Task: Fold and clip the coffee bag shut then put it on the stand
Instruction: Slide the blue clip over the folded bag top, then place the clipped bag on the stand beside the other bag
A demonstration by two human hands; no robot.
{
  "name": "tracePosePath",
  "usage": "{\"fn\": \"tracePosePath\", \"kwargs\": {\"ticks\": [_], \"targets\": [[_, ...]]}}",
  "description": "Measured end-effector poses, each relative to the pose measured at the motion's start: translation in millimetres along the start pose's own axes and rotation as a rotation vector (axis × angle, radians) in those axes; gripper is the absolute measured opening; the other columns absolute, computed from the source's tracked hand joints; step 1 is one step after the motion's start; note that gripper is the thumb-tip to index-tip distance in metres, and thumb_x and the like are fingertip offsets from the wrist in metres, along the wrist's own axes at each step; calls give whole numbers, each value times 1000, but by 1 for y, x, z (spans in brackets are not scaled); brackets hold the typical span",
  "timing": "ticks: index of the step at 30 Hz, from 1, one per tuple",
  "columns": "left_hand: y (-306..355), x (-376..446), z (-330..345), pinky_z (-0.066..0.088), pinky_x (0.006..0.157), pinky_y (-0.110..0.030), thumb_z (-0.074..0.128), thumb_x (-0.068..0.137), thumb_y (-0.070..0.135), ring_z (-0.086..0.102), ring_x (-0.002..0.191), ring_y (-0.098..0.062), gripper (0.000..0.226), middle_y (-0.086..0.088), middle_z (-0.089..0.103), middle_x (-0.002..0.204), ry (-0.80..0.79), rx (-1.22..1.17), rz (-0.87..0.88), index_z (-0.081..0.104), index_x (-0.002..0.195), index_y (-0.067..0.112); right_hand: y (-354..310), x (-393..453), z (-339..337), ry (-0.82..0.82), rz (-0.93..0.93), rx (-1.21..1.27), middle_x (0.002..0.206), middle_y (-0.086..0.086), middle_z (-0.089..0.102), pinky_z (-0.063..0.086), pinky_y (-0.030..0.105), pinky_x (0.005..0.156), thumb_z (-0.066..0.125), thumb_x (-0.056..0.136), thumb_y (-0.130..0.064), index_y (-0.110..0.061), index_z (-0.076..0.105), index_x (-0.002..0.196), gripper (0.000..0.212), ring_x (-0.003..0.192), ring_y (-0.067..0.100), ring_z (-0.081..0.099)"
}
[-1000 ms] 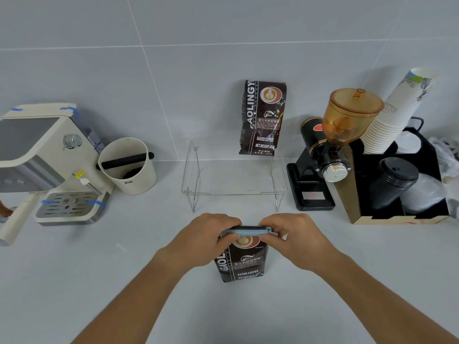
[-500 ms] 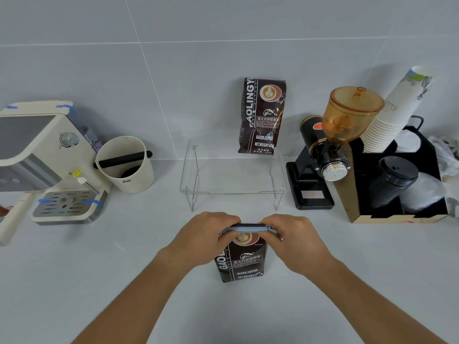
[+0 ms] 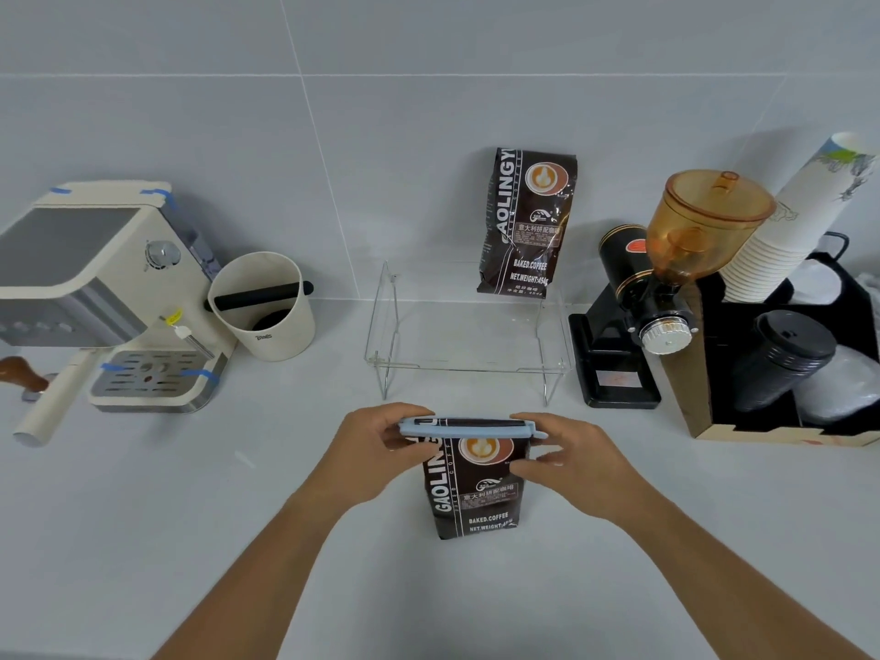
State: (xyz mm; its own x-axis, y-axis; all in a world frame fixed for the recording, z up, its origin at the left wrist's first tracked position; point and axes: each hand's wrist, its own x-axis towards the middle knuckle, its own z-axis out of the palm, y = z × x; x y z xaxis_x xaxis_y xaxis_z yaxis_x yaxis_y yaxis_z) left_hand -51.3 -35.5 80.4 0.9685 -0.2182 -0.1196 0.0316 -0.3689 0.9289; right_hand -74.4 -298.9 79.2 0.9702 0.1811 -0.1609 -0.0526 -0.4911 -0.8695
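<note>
A dark brown coffee bag (image 3: pixel 476 493) stands upright on the grey counter, just in front of the clear acrylic stand (image 3: pixel 469 369). A light blue clip (image 3: pixel 469 427) lies across its folded top. My left hand (image 3: pixel 381 450) grips the clip's left end and the bag's upper left corner. My right hand (image 3: pixel 571 459) holds the clip's right end and the bag's upper right side. A second, taller coffee bag (image 3: pixel 526 221) stands on the stand's back right, leaning against the wall.
A cream espresso machine (image 3: pixel 100 297) and a cream knock box (image 3: pixel 264 304) stand at the left. At the right are a black grinder with an amber hopper (image 3: pixel 666 288) and a black organiser (image 3: pixel 781 373) with paper cups and lids.
The hands and clip stay on the bag's top with only slight finger shifts; the clip's full length now shows across the top. The camera view shifted slightly.
</note>
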Motion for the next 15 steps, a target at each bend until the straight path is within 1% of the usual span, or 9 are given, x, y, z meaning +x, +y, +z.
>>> {"fn": "tracePosePath", "kwargs": {"ticks": [2, 4, 6, 8, 10, 13, 15], "targets": [[-9, -5, 5, 57, 77, -23, 76, 73, -5, 73, 87, -17, 33, -4, 77, 91, 4, -153, -49, 72, 98, 15, 6, 2, 8, -36, 38, 60, 105, -14, 70, 60, 27, 79, 75, 78, -14, -40, 60, 113, 46, 100, 5, 65], [-15, -8, 12, 58, 79, -24, 73, 75, -8, 72, 95, -18, 34, -4, 78, 97, 22, -230, -76, 71, 102, 12, 12, 3, 13, -17, 40, 87, 104, -11, 73, 60, 28, 78, 74, 79, -14, -38, 62, 111, 41, 99, 7, 66], [-22, -11, 18, 57, 78, -24, 72, 75, -10, 70, 100, -17, 39, 0, 78, 99, 34, -286, -102, 71, 104, 15, 15, 4, 17, 9, 37, 123, 103, -9, 74, 58, 26, 77, 74, 80, -14, -35, 65, 111, 39, 99, 8, 67], [-28, -15, 26, 57, 76, -23, 72, 74, -11, 69, 101, -14, 45, 7, 77, 100, 19, -306, -134, 68, 105, 21, 18, 3, 19, 21, 49, 165, 102, -12, 75, 57, 24, 76, 74, 79, -12, -37, 66, 110, 40, 98, 6, 67], [-33, -19, 33, 56, 76, -23, 73, 74, -9, 69, 100, -14, 49, 10, 75, 104, 12, -315, -166, 65, 108, 24, 21, 1, 21, 13, 61, 181, 104, -17, 73, 57, 23, 75, 74, 78, -10, -38, 64, 112, 45, 99, 5, 66], [-41, -20, 43, 56, 78, -22, 74, 72, -9, 67, 104, -15, 59, 4, 71, 114, 23, -340, -196, 57, 121, 20, 30, -3, 29, 9, 85, 211, 113, -15, 70, 58, 26, 80, 75, 78, -8, -33, 59, 122, 53, 105, 7, 64], [-44, -21, 46, 56, 78, -21, 75, 73, -7, 67, 104, -13, 62, -1, 68, 118, 35, -326, -206, 53, 127, 15, 37, -5, 35, 38, 92, 179, 111, -18, 71, 56, 23, 85, 76, 78, -8, -31, 58, 123, 54, 104, 4, 64]]}}
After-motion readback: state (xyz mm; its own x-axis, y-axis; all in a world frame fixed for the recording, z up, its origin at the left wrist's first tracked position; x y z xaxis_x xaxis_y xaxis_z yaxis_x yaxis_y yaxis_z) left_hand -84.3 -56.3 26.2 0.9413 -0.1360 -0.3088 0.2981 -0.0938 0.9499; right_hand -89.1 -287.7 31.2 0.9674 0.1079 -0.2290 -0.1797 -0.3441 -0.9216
